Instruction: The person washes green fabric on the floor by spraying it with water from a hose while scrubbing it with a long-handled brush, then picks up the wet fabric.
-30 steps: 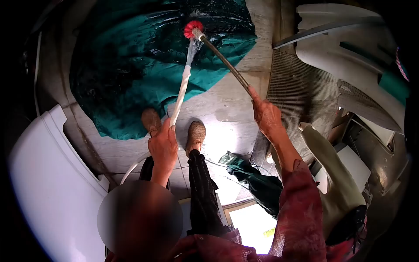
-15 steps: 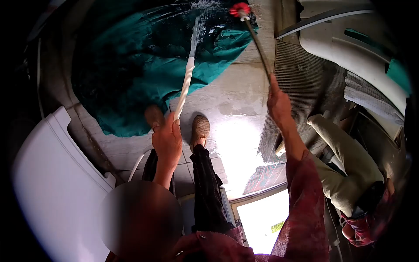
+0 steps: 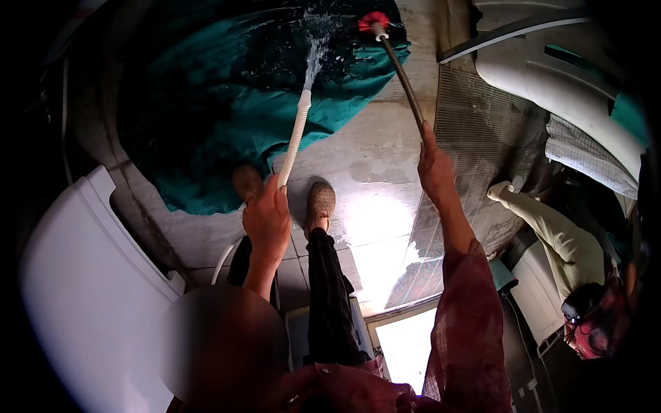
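1. The left hand (image 3: 267,224) was curled firmly round the pale ribbed hose (image 3: 294,141), with no visible gap between fingers and tube. Water (image 3: 315,58) poured from the hose's far end onto the green cloth (image 3: 206,186).

2. The right hand (image 3: 436,168) was wrapped around the handle of a brush (image 3: 402,80), index finger lying along it; the grip looked closed.

3. The green cloth lay spread over the tiled floor (image 3: 385,124), its near edge by the person's shoes (image 3: 321,199). Much of it looked dark and wet.

4. A second earlier, the brush's red head (image 3: 373,22) had been right beside the stream. It had since swung to the right and now stood at the cloth's right edge, much as it had half a second before. Whether the bristles pressed down or hovered could not be told.

5. The hose had shifted only slightly, so water and bristles seemed to be working separate parts of the cloth: the stream rinsing the middle, the brush out at the side.

6. Another person's trouser leg (image 3: 561,237) had moved farther from the right sleeve (image 3: 471,310), apparently leaving that arm more room for its strokes.
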Action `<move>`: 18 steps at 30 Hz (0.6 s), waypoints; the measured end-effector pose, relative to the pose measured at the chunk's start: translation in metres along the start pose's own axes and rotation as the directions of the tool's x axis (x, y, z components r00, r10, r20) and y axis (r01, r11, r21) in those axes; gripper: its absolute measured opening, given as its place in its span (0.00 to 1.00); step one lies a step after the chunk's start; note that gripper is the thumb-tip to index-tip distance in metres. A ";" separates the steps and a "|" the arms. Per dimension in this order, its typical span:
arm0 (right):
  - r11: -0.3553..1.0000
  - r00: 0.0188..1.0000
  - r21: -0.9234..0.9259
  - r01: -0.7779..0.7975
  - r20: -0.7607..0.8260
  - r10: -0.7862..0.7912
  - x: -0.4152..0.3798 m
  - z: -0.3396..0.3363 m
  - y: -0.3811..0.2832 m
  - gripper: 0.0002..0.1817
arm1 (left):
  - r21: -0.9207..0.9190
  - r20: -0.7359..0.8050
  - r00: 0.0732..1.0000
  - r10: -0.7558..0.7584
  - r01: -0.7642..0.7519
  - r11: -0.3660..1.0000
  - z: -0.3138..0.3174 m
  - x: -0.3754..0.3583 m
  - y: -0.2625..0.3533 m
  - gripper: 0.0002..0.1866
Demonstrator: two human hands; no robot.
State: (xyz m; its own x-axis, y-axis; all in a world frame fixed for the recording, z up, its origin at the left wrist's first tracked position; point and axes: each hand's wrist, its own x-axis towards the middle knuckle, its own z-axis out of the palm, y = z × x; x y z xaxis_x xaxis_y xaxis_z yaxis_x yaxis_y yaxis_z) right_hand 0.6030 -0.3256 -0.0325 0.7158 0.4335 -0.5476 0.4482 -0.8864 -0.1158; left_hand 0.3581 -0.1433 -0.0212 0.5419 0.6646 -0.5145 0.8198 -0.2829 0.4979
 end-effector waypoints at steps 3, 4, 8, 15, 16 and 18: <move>0.996 0.995 -0.064 0.060 0.085 -0.055 -0.013 0.014 -0.017 0.29 | -0.006 0.011 1.000 -0.002 0.002 1.000 0.002 0.000 -0.002 0.08; 0.962 0.969 -0.163 0.219 0.153 -0.195 -0.022 0.012 -0.027 0.29 | -0.009 0.009 1.000 -0.001 0.001 1.000 0.003 0.001 -0.005 0.08; 0.994 0.996 0.061 0.086 0.014 -0.087 0.001 -0.014 0.007 0.29 | -0.004 -0.033 0.999 0.034 -0.035 0.999 0.003 0.000 -0.006 0.10; 0.937 0.980 -0.299 0.181 0.132 -0.147 -0.014 -0.009 -0.015 0.30 | -0.077 0.029 0.999 -0.030 0.032 0.997 0.001 -0.003 -0.005 0.08; 0.966 0.990 -0.227 0.123 0.094 -0.104 -0.005 -0.018 -0.001 0.29 | -0.077 0.023 0.999 -0.033 0.035 0.996 0.001 -0.001 -0.007 0.08; 0.979 0.995 -0.180 0.096 0.040 -0.090 -0.006 -0.011 0.001 0.29 | -0.041 0.007 0.998 -0.055 0.055 0.998 0.000 -0.002 -0.008 0.08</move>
State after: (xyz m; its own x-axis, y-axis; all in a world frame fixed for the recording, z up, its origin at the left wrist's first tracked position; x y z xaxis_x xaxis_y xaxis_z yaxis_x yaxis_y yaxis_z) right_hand 0.6051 -0.3271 -0.0204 0.6508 0.5047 -0.5672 0.6039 -0.7969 -0.0163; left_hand 0.3505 -0.1426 -0.0243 0.4972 0.6745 -0.5458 0.8400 -0.2169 0.4973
